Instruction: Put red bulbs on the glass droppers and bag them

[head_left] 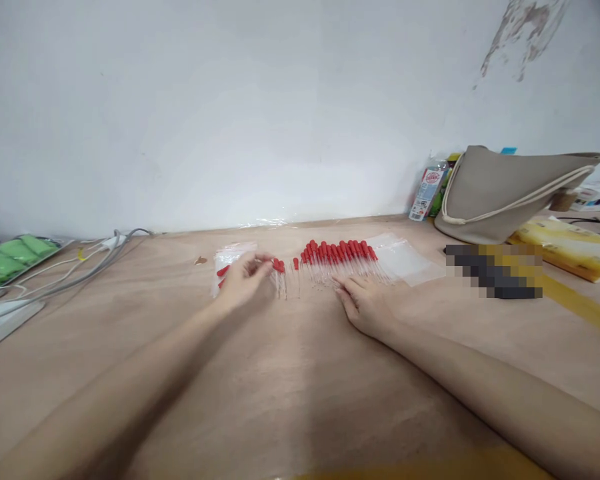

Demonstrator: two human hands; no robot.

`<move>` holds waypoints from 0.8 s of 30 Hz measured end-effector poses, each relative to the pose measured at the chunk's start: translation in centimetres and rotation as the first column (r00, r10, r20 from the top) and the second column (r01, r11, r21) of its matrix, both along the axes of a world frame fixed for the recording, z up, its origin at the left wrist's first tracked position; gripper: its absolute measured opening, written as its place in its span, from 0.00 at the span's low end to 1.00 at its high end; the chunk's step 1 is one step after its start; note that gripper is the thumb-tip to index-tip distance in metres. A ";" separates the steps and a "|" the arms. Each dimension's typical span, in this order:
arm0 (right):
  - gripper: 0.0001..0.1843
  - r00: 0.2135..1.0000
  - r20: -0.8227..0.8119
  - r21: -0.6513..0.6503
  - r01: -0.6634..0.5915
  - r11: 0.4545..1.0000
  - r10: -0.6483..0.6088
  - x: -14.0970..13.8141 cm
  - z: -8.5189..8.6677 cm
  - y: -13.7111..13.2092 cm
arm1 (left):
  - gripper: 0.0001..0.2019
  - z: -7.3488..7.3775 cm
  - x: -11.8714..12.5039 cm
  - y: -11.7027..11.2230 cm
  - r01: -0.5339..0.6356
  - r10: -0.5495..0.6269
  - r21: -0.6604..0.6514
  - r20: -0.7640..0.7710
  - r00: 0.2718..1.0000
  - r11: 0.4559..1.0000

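Note:
Thin sticks with red tops and pale, see-through stems [340,252] lie side by side in a row on the wooden table. At the row's left end, my left hand [245,277] has its thumb and forefinger closed on a red-topped stick [279,265]; the fingers partly hide the grip. One more red-topped stick [296,264] lies alone just right of it. My right hand [365,303] rests low at the stems' lower ends, its fingers stretched out and the thumb apart. Under and behind my left hand is a clear plastic bag [234,251] with red pieces showing at it.
A flat clear bag [405,259] lies right of the row. Farther right are a grey drawstring bag [500,193], a bottle [427,190], a yellow packet [565,247] and a blurred-out dark object [495,272]. Cables [95,263] and a green packet [20,257] occupy the left.

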State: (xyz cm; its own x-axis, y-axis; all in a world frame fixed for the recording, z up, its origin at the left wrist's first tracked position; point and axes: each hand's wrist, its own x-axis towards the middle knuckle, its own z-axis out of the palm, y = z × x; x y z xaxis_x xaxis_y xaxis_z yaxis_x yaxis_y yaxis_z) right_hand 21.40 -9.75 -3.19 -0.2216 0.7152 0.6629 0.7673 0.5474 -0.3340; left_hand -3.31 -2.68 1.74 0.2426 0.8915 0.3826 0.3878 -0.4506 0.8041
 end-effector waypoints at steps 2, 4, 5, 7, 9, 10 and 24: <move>0.13 0.999 -0.017 -0.001 -0.039 0.999 0.039 -0.3 0.2 -0.3 | 0.13 -1.7 1.3 -2.4 0.098 -0.085 -0.123 0.107 0.991 0.988; 0.10 0.997 -0.032 -0.015 -0.066 0.998 0.066 -0.5 0.3 -0.6 | 0.13 -3.3 2.2 -3.7 0.164 -0.137 -0.161 0.165 0.977 0.973; 0.09 0.997 -0.033 -0.024 -0.076 0.997 0.075 -0.6 0.3 -0.8 | 0.14 -3.9 2.5 -4.0 0.186 -0.156 -0.172 0.173 0.972 0.967; 0.08 0.995 -0.021 -0.040 -0.096 0.995 0.095 -0.7 0.1 -1.0 | 0.14 -4.7 2.7 -4.2 0.204 -0.175 -0.177 0.170 0.970 0.963; 0.08 0.994 -0.007 -0.051 -0.107 0.993 0.107 -0.8 0.0 -1.0 | 0.12 -5.1 2.6 -4.0 0.199 -0.175 -0.149 0.160 0.971 0.969; 0.09 0.994 -0.005 -0.052 -0.108 0.993 0.108 -0.8 -0.1 -1.0 | 0.12 -5.1 2.6 -3.9 0.194 -0.175 -0.126 0.151 0.973 0.973; 0.09 0.988 0.004 -0.031 -0.152 0.988 0.152 -1.4 0.1 -1.4 | 0.12 -4.7 2.5 -4.3 0.218 -0.218 -0.083 0.008 0.976 0.972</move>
State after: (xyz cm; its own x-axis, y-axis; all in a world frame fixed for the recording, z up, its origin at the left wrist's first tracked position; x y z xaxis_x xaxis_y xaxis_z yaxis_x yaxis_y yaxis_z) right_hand 19.97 -11.12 -3.14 -0.3334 0.6924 0.6399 0.6781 0.6476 -0.3475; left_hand -0.85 -6.94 -2.97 0.4352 0.8456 0.3092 0.2880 -0.4561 0.8420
